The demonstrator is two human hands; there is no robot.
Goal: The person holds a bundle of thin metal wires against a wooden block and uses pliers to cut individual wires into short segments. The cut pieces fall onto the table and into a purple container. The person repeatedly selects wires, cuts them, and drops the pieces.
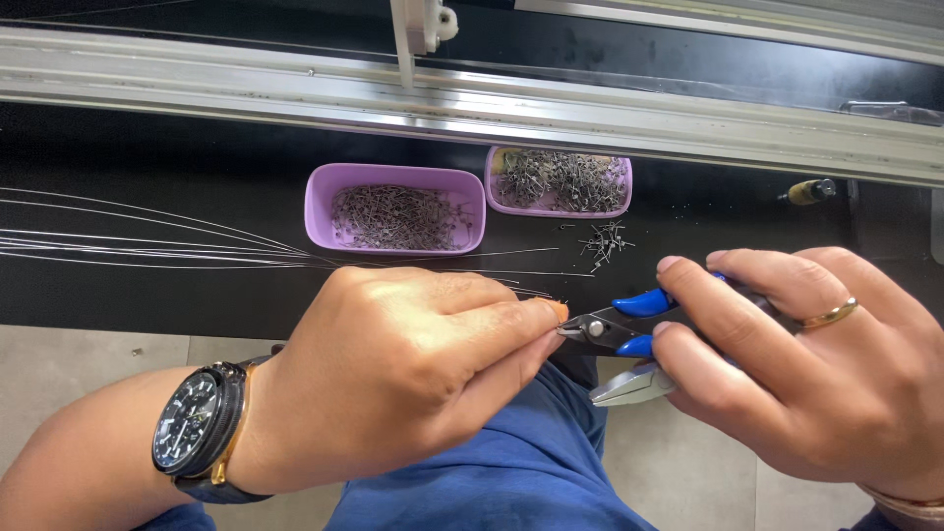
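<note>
My left hand (403,369) is closed, thumb and forefinger pinched on thin metal wires (147,241) that fan out to the left over the black table (197,157). My right hand (816,364) grips blue-handled pliers (629,329), whose dark jaws meet my left fingertips. The part held at the jaws is too small to make out. A second, silvery tool tip (629,385) pokes out under my right fingers.
Two lilac trays (320,211) (626,192) hold several small bent wire pieces. A little heap of loose pieces (602,241) lies between them and my hands. An aluminium rail (492,108) crosses the back. A brown-handled tool (811,192) lies far right.
</note>
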